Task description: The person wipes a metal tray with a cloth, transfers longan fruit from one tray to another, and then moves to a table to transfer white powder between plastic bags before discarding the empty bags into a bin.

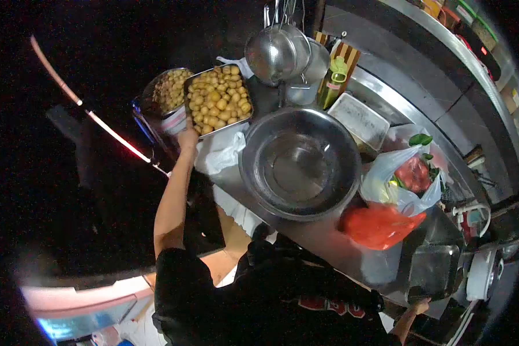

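Observation:
My left hand (187,138) is at the near left corner of a metal tray of small potatoes (216,101), its fingers closed around the edge. Just left of those fingers is a white and pink cloth-like thing (175,122). Far to the right, my right hand (421,306) grips the near rim of a rectangular metal tray (434,268); its fingers are partly hidden. Between the two stands a wide steel basin (300,164) with a shiny bottom. A round container of pale pieces (171,90) sits behind the potato tray's left side.
Right of the basin lie a plastic bag with red and green produce (412,176) and a red bag (380,226). Behind are a small metal tray (359,121), a green bottle (333,83) and hanging strainers (277,53). A white plastic bag (220,153) lies by the potatoes.

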Demonstrator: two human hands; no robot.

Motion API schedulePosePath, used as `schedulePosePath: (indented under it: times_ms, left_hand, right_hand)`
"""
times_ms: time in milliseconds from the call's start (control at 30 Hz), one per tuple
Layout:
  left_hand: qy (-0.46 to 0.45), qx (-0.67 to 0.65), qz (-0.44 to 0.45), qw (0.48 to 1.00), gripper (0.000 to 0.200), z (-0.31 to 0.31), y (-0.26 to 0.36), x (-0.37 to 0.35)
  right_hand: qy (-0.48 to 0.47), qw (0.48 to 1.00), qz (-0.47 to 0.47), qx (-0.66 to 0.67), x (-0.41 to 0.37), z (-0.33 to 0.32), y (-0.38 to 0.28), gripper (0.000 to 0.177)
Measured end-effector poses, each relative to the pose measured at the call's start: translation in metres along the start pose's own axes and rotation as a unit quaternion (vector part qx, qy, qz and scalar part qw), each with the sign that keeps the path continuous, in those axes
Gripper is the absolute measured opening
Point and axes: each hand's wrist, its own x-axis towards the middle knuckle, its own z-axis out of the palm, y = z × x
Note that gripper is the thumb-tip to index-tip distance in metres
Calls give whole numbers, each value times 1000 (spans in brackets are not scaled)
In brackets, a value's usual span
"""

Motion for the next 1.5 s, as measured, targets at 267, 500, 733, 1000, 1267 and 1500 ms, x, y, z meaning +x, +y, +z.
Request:
schedulePosePath:
  times_ms: [267,500,733,1000,1267,1500]
  left_hand:
    - [-72,140,41,987,67,108,16,49]
    - [-173,258,329,892,41,201,-95,109]
    - [-246,275,309,877,40,212,-96,88]
    - [-274,283,333,856,39,226,-100,75]
    - [-285,280,371,838,38,257,-108,74]
    - [-247,203,516,795,37,292,-149,108]
  right_hand:
    - [93,940,328,17,-112,-97,-66,62]
    - [128,925,358,-6,-192,-137,-99,59]
    - [132,916,379,-17,-238,-146,-107,57]
    - [128,911,392,-9,-282,-154,-102,54]
    - [133,898,418,-3,-341,-166,-67,52]
    - [137,884,448,-18,-394,-187,-41,50]
